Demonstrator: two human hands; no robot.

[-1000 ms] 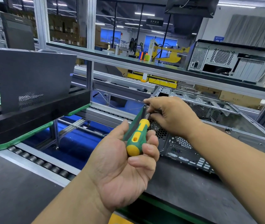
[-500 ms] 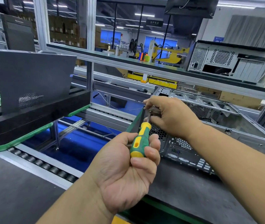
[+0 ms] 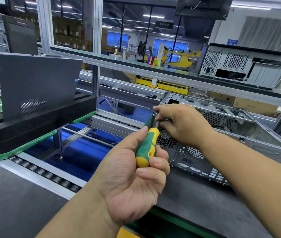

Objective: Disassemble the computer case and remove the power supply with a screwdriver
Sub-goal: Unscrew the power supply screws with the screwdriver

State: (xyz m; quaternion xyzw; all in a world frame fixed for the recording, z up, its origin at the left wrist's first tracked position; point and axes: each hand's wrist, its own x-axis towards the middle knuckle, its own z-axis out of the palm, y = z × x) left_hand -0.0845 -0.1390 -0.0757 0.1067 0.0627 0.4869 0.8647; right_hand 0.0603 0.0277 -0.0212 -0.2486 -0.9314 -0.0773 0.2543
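An open metal computer case (image 3: 235, 133) lies on its side on a dark mat, its perforated rear panel (image 3: 193, 155) facing me. My left hand (image 3: 133, 179) grips the green and yellow handle of a screwdriver (image 3: 146, 148). The shaft points up to the rear panel's top left corner. My right hand (image 3: 181, 124) rests at that corner, its fingers curled round the shaft near the tip. The tip and the screw are hidden behind those fingers.
A dark grey side panel (image 3: 36, 85) stands upright in a black foam tray (image 3: 38, 124) on the left. A roller conveyor (image 3: 47, 172) runs between the tray and the mat. A second computer case (image 3: 244, 66) sits on the upper shelf at right.
My left hand has turned round the screwdriver handle and closed more tightly on it, and it sits slightly higher. My right hand has stayed at the panel's corner.
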